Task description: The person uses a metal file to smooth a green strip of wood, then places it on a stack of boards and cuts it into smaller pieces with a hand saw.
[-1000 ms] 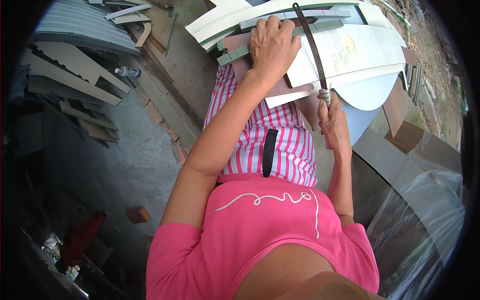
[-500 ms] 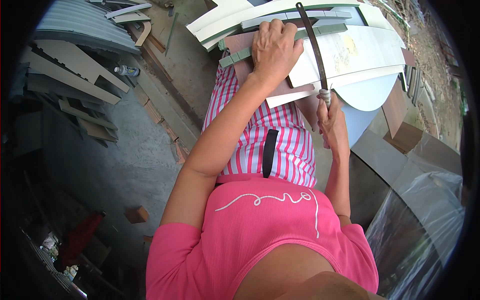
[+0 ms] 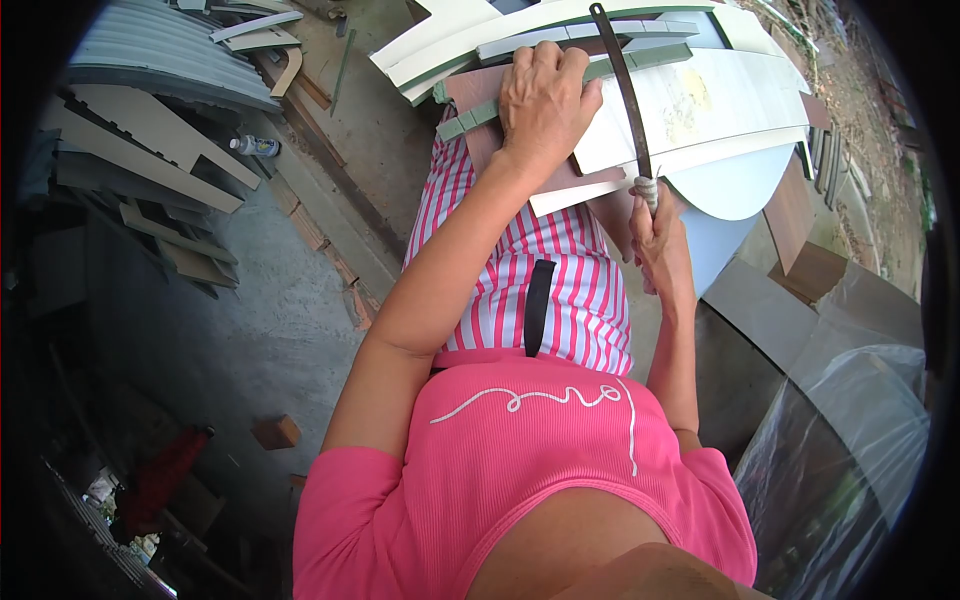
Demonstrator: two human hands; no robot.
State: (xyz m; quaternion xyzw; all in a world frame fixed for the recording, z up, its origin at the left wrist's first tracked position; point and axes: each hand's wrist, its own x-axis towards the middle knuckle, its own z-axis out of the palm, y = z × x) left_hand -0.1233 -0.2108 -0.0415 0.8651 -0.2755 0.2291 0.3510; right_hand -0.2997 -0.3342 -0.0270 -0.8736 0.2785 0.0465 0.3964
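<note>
Right hand (image 3: pixel 662 238) clutches the blade (image 3: pixel 627 95) by its wrapped handle (image 3: pixel 647 189) while the left hand (image 3: pixel 545 100) clasps the green strip (image 3: pixel 655 57), which crosses beneath the blade ahead of the right hand, seemingly for working its edge, where the next stroke calls for even pressure and firm pinning.

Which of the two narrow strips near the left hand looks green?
The nearer strip, passing under the left hand and showing on both sides; the farther strip looks pale grey.

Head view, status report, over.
Left hand on narrow green segmented strip. Right hand gripping pale handle of long dark metal blade. Blade crosses strip, contact unclear; left hand nearby.
</note>
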